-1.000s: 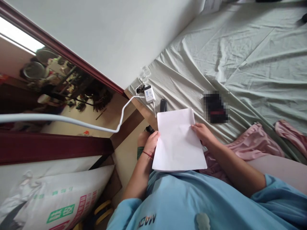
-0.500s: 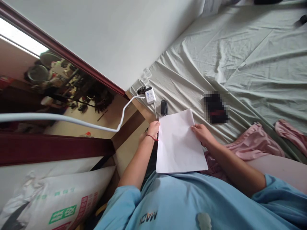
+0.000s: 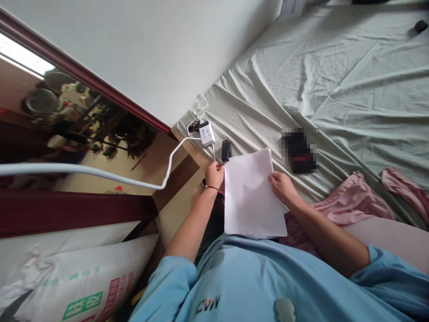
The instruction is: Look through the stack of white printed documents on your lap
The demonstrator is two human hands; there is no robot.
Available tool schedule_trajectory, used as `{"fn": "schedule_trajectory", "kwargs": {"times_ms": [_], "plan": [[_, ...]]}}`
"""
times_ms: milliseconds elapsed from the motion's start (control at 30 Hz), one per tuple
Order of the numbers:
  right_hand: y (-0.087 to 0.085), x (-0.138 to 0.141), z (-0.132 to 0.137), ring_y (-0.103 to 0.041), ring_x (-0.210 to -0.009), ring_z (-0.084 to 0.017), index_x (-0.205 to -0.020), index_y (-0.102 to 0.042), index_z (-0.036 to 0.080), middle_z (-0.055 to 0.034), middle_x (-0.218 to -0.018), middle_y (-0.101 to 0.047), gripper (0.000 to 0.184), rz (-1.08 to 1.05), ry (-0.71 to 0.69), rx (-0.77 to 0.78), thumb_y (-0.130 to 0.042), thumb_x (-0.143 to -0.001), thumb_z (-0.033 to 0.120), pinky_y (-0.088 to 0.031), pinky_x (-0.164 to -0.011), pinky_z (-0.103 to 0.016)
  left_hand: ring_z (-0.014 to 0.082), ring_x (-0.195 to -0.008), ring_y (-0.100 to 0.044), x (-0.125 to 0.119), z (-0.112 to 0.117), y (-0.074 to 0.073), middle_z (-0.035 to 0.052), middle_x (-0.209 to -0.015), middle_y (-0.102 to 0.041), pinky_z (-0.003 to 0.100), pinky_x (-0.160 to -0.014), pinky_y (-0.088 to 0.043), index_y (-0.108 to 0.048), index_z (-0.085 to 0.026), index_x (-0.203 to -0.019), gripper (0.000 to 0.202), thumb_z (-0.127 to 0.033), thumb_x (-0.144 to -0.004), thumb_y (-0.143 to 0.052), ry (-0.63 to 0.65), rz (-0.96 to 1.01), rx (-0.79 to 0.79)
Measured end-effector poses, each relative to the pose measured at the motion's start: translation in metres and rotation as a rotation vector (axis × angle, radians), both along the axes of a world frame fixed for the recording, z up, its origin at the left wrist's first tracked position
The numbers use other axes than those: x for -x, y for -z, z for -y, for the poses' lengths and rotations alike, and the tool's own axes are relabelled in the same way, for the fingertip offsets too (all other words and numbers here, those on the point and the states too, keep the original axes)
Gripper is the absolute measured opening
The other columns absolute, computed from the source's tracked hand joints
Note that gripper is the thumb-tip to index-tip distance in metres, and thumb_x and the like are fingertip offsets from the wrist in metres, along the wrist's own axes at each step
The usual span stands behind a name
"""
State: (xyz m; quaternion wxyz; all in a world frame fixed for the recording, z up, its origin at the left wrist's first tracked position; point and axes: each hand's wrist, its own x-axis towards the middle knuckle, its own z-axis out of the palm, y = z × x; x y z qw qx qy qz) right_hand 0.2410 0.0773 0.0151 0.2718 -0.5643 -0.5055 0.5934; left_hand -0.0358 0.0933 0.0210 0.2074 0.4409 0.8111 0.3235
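Several sheets of white paper (image 3: 253, 197) lie stacked together in front of my body, their lower edge close to my blue shirt. At the upper left side of the sheets my left hand (image 3: 214, 175) is closed on the edge, a red cord round its wrist. My right hand (image 3: 283, 187) pinches the right edge between thumb and fingers. Just beyond the top left corner of the paper, a black stapler (image 3: 227, 151) rests on the bed near its edge; neither hand touches it.
A white power adapter (image 3: 207, 133) with a thick white cable (image 3: 127, 179) sits on the bed's corner. A blurred dark object (image 3: 300, 151) lies on the green sheet (image 3: 362, 94), near pink cloth (image 3: 355, 199). White printed sacks (image 3: 90, 277) stand at lower left.
The paper has turned slightly and its lower edge has risen a little from my lap. Its bottom edges now show slightly apart. Both hands still hold it.
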Motion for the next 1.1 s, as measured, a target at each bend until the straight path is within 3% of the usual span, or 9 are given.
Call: {"fn": "schedule_trajectory", "kwargs": {"times_ms": [100,200,267,467,600,733,833,933,1100], "plan": [[-0.002,-0.002,0.0,-0.054,-0.062,-0.018,-0.073,-0.059,0.022,-0.0034,-0.062,-0.06,0.021,0.041,-0.001,-0.025,-0.053,-0.088,0.035,-0.04,-0.057,-0.025,0.029,-0.116,-0.061,-0.004,0.003,-0.007,0.0161,-0.122,-0.069,0.043,-0.108,-0.041,-0.071,-0.015,-0.118,0.039,-0.01,-0.085,-0.051,0.201,-0.323,-0.22],[-0.004,-0.002,0.0,-0.051,-0.061,-0.016,-0.07,-0.055,0.021,-0.0026,-0.063,-0.058,0.023,0.069,-0.005,-0.043,-0.051,-0.088,0.035,-0.038,-0.057,-0.025,0.024,-0.142,-0.046,-0.005,0.005,-0.009,0.0112,-0.145,-0.059,0.04,-0.122,-0.029,-0.067,-0.016,-0.134,0.056,-0.004,-0.087,-0.039,0.435,-0.412,-0.342],[-0.004,-0.002,0.0,-0.05,-0.061,-0.016,-0.069,-0.054,0.021,-0.0022,-0.063,-0.058,0.023,0.077,-0.004,-0.044,-0.051,-0.088,0.035,-0.037,-0.058,-0.025,0.0233,-0.143,-0.047,-0.005,0.005,-0.005,0.0092,-0.145,-0.059,0.042,-0.123,-0.027,-0.066,-0.017,-0.137,0.058,-0.003,-0.088,-0.037,0.499,-0.45,-0.311],[-0.002,-0.003,0.001,-0.051,-0.063,-0.018,-0.071,-0.055,0.022,-0.0025,-0.063,-0.057,0.022,0.063,-0.004,-0.03,-0.054,-0.086,0.037,-0.038,-0.061,-0.026,0.0235,-0.14,-0.051,-0.005,0.006,0.012,0.0079,-0.147,-0.055,0.047,-0.125,-0.017,-0.064,-0.021,-0.139,0.061,-0.002,-0.087,-0.038,0.465,-0.494,-0.242],[-0.001,-0.002,0.002,-0.051,-0.064,-0.018,-0.071,-0.054,0.023,-0.0026,-0.063,-0.057,0.022,0.059,-0.006,-0.04,-0.052,-0.087,0.039,-0.037,-0.06,-0.026,0.0229,-0.137,-0.055,0.0,0.003,0.002,0.0067,-0.141,-0.061,0.049,-0.126,-0.016,-0.069,-0.023,-0.132,0.06,-0.001,-0.085,-0.039,0.508,-0.473,-0.205],[-0.006,0.0,0.003,-0.047,-0.061,-0.017,-0.071,-0.049,0.024,-0.0013,-0.063,-0.054,0.025,0.111,-0.013,-0.119,-0.046,-0.09,0.04,-0.033,-0.059,-0.026,0.0214,-0.138,-0.053,0.005,0.0,-0.013,0.0061,-0.143,-0.06,0.047,-0.122,-0.03,-0.069,-0.022,-0.132,0.064,0.002,-0.081,-0.038,0.553,-0.399,-0.165],[-0.015,0.0,0.003,-0.044,-0.061,-0.016,-0.073,-0.046,0.024,0.0005,-0.062,-0.049,0.026,0.118,0.043,-0.237,-0.042,-0.092,0.041,-0.033,-0.06,-0.027,0.0206,-0.14,-0.051,0.002,0.005,-0.014,0.0084,-0.146,-0.058,0.04,-0.122,-0.033,-0.065,-0.017,-0.137,0.061,-0.001,-0.082,-0.042,0.473,-0.275,-0.239],[-0.024,-0.003,0.005,-0.044,-0.064,-0.016,-0.077,-0.05,0.023,0.0002,-0.067,-0.048,0.029,0.004,0.126,-0.333,-0.041,-0.094,0.045,-0.036,-0.063,-0.027,0.0244,-0.132,-0.057,-0.004,0.017,-0.011,0.0125,-0.141,-0.061,0.037,-0.113,-0.042,-0.059,-0.017,-0.141,0.054,-0.013,-0.087,-0.053,0.247,-0.102,-0.278],[-0.033,-0.01,0.007,-0.052,-0.07,-0.017,-0.101,-0.063,0.021,-0.0032,-0.083,-0.061,0.038,-0.364,0.145,-0.25,-0.046,-0.093,0.054,-0.043,-0.065,-0.026,0.0225,-0.114,-0.062,-0.015,0.048,-0.025,0.0119,-0.124,-0.064,0.03,-0.095,-0.049,-0.062,-0.019,-0.12,0.035,-0.044,-0.095,-0.059,0.038,0.056,-0.414]]}}
